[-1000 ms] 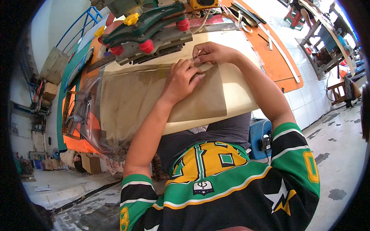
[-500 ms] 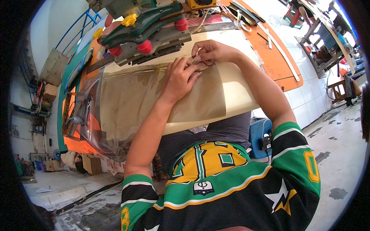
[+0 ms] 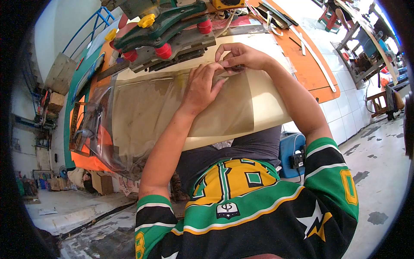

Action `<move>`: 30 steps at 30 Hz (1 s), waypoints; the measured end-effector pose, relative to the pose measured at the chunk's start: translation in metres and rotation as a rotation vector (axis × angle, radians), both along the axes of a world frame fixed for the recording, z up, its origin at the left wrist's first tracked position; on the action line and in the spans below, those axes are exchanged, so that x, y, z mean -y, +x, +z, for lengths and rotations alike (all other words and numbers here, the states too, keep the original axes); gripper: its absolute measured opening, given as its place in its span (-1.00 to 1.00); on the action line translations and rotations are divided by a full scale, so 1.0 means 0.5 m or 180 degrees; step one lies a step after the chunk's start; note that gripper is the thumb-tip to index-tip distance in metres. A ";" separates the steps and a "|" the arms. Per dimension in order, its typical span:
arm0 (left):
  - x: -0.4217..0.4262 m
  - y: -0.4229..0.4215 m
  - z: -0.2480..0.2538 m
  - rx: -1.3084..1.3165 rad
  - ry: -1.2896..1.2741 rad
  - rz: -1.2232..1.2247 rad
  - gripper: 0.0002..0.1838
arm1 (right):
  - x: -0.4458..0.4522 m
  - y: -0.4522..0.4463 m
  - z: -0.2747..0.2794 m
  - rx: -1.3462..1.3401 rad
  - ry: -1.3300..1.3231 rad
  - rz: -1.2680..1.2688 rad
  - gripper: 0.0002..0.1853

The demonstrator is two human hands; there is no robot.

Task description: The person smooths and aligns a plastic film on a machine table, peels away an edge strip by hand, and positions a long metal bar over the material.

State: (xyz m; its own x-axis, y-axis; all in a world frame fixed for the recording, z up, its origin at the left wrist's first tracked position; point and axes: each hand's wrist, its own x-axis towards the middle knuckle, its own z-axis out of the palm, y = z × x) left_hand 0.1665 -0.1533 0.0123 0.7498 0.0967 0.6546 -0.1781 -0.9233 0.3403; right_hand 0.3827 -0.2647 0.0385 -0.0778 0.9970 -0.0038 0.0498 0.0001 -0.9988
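A translucent brownish sheet [image 3: 146, 103] lies over a pale cream board [image 3: 269, 99] on the table. My left hand [image 3: 202, 86] rests on the sheet, thumb apart from the other fingers, its fingertips near the sheet's far edge. Just right of it, my right hand [image 3: 242, 58] is bent over that edge with thumb and fingers pinched together. Something small and dark shows under its fingers, too small to make out. Beyond both hands stands a green machine clamp [image 3: 164, 32] with red knobs [image 3: 164, 51].
Strips and a white ruler [image 3: 317, 64] lie on the orange tabletop [image 3: 297, 47] at the right. Crumpled clear plastic [image 3: 101, 129] covers the table's left end. A blue container [image 3: 291, 151] stands beside my legs. Part of a person [image 3: 340, 15] shows at the far upper right.
My right hand has shifted slightly, its fingers curling more over the sheet's edge. My left hand's fingers have moved a little, the thumb staying apart. The sheet and machine look unmoved.
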 end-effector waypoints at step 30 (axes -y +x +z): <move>-0.012 -0.002 0.007 0.0657 -0.0083 0.0351 -0.72 | 0.008 -0.019 0.005 0.0128 0.0261 -0.0088 -0.65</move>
